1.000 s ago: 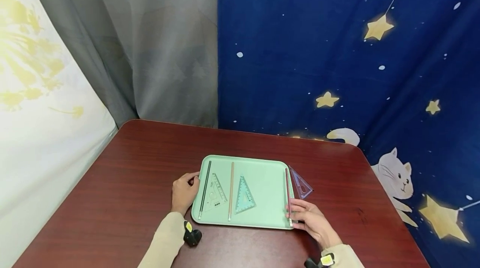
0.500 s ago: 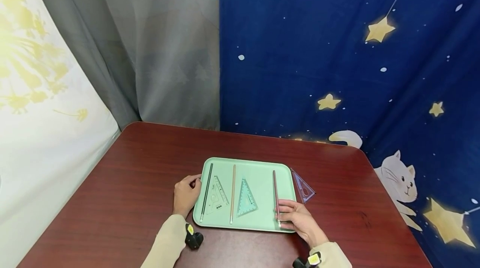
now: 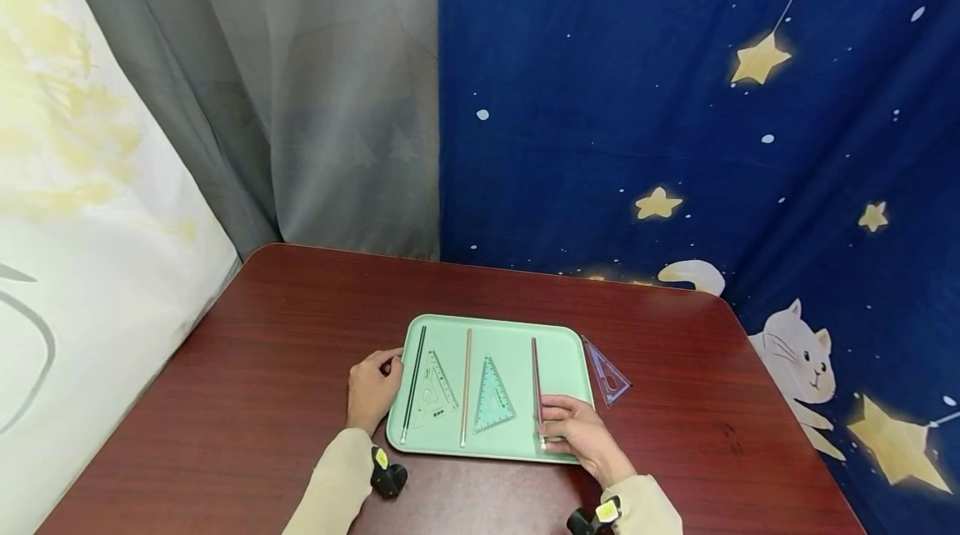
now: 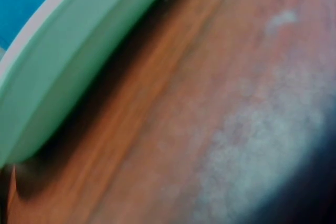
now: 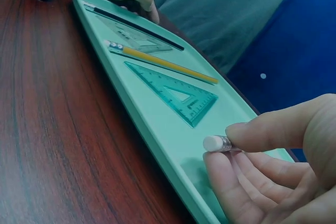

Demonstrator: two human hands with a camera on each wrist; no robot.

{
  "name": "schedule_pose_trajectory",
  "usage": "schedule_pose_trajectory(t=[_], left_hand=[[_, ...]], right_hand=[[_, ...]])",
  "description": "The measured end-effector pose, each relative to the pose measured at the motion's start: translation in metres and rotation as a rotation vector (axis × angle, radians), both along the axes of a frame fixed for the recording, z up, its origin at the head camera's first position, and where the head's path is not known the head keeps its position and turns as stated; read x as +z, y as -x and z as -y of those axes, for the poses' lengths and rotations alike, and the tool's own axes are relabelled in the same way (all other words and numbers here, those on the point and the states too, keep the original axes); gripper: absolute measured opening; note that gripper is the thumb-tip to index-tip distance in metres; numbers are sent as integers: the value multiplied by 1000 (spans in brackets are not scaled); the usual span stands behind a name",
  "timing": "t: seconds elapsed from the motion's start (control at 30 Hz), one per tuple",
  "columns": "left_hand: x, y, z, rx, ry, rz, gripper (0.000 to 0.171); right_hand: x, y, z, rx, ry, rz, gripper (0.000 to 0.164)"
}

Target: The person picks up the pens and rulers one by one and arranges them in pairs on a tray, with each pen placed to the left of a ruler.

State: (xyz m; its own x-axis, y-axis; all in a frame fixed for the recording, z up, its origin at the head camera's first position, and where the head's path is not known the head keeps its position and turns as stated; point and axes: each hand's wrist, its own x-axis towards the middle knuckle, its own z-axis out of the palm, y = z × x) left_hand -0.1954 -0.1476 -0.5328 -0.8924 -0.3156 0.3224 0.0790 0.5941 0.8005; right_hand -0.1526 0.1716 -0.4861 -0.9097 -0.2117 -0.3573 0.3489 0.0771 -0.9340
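My right hand (image 3: 577, 431) pinches a dark red pencil (image 3: 536, 372) near its white eraser end, over the right part of the mint green tray (image 3: 517, 335). The right wrist view shows the eraser (image 5: 212, 144) between thumb and fingertips. At the tray's left rim, my left hand (image 3: 370, 392) grips the edge. A black pencil (image 3: 413, 383), a transparent set square (image 3: 435, 389), a natural wood pencil (image 3: 467, 385) and a teal set square (image 3: 493, 402) lie in the tray from left to right. The left wrist view catches only the tray's outer side (image 4: 79, 51) and tabletop.
A purple set square (image 3: 606, 372) lies on the brown table (image 3: 300, 302), just beyond the tray's right edge. Grey (image 3: 345, 102) and blue star-patterned (image 3: 562, 102) curtains hang behind the table, and a white cloth (image 3: 97, 285) hangs on the left.
My right hand has carried the dark red pencil leftward, from the tray's right rim to further inside it. The left hand has kept its place at the left rim.
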Motion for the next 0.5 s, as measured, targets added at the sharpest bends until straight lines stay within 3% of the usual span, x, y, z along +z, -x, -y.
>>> schedule_pose_trajectory(t=[0.5], left_hand=[[4,-1,1,-6,-14,0,23]], right_hand=[[3,-4,30,-114,-240,-115,43]])
